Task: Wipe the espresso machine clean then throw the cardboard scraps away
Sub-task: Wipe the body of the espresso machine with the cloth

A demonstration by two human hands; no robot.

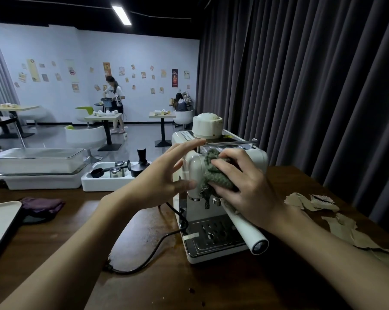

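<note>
Here, I logged: espresso machine (215,237) upright on the surface (166,287); my right hand (249,186) gripped a green cloth (213,173) against its front; left hand (160,180) spread wide, touching its side; cardboard scraps (336,220) lay right of it.

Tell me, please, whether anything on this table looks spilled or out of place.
Yes. A brown spill stain marks the table left of the espresso machine, around its power cord. Torn cardboard scraps litter the table to its right, and dark crumbs lie near the front edge.
</note>
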